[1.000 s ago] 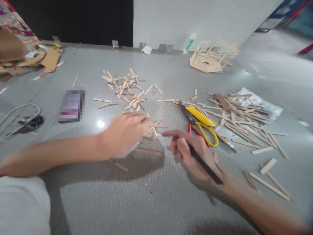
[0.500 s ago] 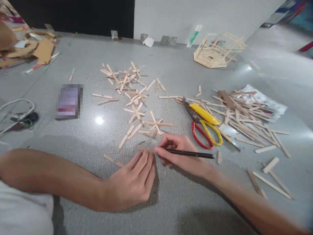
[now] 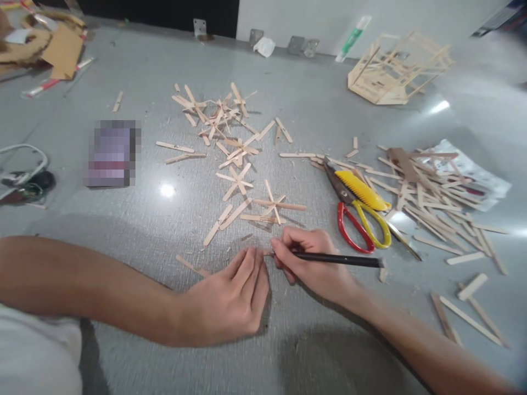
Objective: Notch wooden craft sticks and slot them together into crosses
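Note:
My left hand [image 3: 233,296] is closed near the table's front, its fingertips pinched on a wooden craft stick that they almost wholly cover. Just right of it, my right hand [image 3: 310,255] grips a slim black pen-like tool [image 3: 341,259] as one holds a pencil. The tool's tip end points at the left fingertips; whether it is a pen or a knife I cannot tell. Beyond the hands lie a star of crossed craft sticks [image 3: 274,204] and another star [image 3: 236,181]. A broken stick [image 3: 189,264] rests beside my left wrist.
Red-and-yellow-handled scissors [image 3: 356,206] lie right of my right hand, by a heap of craft sticks [image 3: 432,186]. A hexagonal stick frame [image 3: 379,88] stands at the back right. More joined sticks [image 3: 218,118] lie further back. Left are a blurred purple box [image 3: 111,153] and a cable [image 3: 28,148].
The view has shifted slightly. The stick that showed across my left fingertips is now almost hidden behind them. Both hands stay close together, the black tool still in my right hand.

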A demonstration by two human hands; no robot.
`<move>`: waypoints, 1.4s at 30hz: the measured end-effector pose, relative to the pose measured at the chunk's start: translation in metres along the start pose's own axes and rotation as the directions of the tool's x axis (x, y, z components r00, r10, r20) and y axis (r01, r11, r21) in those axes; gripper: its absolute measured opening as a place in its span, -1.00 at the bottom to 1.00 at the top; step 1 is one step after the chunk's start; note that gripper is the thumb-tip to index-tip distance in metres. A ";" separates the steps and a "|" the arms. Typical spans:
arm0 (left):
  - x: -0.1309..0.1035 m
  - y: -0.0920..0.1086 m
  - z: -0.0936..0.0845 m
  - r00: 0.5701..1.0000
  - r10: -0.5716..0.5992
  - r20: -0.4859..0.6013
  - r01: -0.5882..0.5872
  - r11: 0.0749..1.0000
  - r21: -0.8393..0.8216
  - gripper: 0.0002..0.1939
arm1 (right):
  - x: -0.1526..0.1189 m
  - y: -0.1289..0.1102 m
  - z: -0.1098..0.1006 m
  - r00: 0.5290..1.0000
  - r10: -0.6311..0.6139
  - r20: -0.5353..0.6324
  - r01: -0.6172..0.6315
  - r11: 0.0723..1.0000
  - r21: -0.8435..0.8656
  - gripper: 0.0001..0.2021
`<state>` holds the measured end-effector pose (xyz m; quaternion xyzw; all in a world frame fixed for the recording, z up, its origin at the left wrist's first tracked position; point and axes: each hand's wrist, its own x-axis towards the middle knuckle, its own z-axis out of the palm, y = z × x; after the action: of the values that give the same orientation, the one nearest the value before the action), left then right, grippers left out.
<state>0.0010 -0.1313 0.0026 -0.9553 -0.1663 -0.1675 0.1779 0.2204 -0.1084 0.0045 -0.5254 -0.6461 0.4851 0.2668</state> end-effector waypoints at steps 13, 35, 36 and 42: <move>0.002 -0.001 0.000 1.000 0.003 0.004 -0.003 1.000 0.018 -0.70 | 0.001 0.004 0.000 1.000 -0.025 0.006 0.026 0.998 -0.052 -0.57; 0.001 -0.001 0.000 1.000 0.016 0.026 -0.017 1.000 0.021 -0.69 | 0.002 0.000 0.002 0.998 -0.062 -0.014 0.059 0.990 -0.128 -0.53; 0.001 -0.001 -0.001 1.000 0.014 0.023 -0.015 1.000 0.018 -0.69 | 0.002 0.000 0.002 0.998 -0.065 -0.016 0.062 0.989 -0.137 -0.52; 0.002 -0.002 -0.002 0.999 0.021 0.025 -0.022 0.999 0.042 -0.70 | 0.002 0.001 0.003 0.999 -0.043 -0.034 0.040 0.996 -0.079 -0.54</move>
<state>0.0016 -0.1300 0.0056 -0.9551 -0.1615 -0.1501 0.1979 0.2180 -0.1077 0.0022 -0.5304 -0.6704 0.4445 0.2676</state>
